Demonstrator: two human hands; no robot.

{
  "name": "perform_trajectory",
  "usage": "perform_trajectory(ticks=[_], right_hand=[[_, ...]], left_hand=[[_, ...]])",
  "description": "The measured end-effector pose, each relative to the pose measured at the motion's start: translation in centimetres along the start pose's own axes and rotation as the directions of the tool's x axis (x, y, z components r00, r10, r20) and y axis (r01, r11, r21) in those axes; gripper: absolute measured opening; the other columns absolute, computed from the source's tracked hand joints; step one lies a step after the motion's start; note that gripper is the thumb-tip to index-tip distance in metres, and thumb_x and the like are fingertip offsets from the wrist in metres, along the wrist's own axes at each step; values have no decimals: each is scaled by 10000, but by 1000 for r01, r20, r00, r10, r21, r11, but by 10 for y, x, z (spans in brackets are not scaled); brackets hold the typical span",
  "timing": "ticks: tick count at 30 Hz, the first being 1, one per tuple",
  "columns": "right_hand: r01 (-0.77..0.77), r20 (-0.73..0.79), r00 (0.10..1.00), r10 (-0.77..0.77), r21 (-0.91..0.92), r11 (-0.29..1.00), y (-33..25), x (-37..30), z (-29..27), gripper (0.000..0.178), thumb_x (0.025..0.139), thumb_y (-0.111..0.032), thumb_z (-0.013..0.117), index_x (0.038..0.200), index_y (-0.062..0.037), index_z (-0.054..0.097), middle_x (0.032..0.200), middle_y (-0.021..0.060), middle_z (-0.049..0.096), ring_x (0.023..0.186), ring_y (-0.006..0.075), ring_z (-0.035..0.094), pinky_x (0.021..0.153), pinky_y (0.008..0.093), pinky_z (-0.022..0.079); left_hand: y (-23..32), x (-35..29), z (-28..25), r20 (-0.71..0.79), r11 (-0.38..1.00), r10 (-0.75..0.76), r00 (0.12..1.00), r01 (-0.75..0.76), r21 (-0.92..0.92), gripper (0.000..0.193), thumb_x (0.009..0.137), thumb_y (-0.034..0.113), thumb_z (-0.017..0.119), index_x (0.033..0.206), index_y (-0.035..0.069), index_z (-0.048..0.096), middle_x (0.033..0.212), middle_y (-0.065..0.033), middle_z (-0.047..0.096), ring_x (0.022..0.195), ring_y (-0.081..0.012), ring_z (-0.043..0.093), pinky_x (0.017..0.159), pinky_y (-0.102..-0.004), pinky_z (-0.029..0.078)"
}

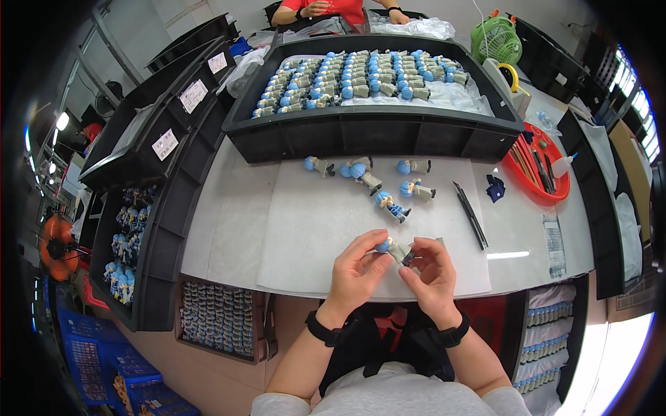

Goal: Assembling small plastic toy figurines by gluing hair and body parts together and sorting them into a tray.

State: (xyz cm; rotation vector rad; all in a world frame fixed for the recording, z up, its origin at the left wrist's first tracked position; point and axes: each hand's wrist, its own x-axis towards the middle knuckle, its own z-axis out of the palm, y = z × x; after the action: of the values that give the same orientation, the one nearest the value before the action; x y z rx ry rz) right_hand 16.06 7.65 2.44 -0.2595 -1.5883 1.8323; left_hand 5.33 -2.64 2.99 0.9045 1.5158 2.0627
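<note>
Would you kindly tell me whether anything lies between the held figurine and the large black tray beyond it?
Yes: loose figurines lie on the tabletop between the held figurine and the black tray, whose near wall also stands there. Nothing visible separates the held figurine from the left hand or right hand.

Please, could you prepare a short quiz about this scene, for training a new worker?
1. What do the left grip and the right grip hold together?
2. Which thing stands left of the white table: (a) the red tray, (b) the orange fan, (c) the green fan?
3. True or false: the big black box behind the loose dolls holds many more dolls in rows.

Key: 1. A small doll with a blue head and greyish clothes. 2. b. 3. True.
</note>
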Motion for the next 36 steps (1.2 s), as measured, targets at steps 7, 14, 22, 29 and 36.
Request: perform_trajectory(ticks=[7,14,22,29,36], right_hand=[[-11,46,999,14,-56,998,-3,2,1,472,740,65,617,1177,-12,456,1092,83,496,963,140,516,794,261,443],[-73,36,996,81,-182,981,-1,0,5,380,789,2,623,1141,8,478,1013,58,522,895,111,523,758,234,445],[-87,11,996,88,-78,993,-4,1,5,382,831,-5,587,1182,0,439,1022,48,504,903,102,506,789,227,423],[-64,68,995,70,-82,995,-2,9,12,406,825,-6,595,1199,-11,437,1028,50,492,909,103,489,768,222,420],[-74,18,997,77,-135,988,-2,4,8,422,816,-18,611,1201,-17,439,1027,54,501,903,103,489,760,216,413]], left_hand=[[-4,1,-6,4,995,100,995,-100,13,308,842,-90,497,1128,9,554,1170,-110,524,1017,-148,530,856,-252,460],[2,-4,-5,-9,999,24,1000,-25,-36,309,813,-76,533,1114,-4,539,1156,-102,529,1022,-160,526,850,-268,456],[142,-14,15,199,813,265,944,-107,-573,181,724,27,649,878,-53,599,761,-105,583,671,-214,546,614,-280,447],[167,-17,-20,425,867,419,803,-214,-451,148,696,43,625,807,-54,617,614,-88,557,600,-210,538,578,-267,445],[158,-16,-24,409,822,454,792,-195,-535,149,695,42,621,813,-49,620,612,-84,554,593,-202,533,571,-263,441]])
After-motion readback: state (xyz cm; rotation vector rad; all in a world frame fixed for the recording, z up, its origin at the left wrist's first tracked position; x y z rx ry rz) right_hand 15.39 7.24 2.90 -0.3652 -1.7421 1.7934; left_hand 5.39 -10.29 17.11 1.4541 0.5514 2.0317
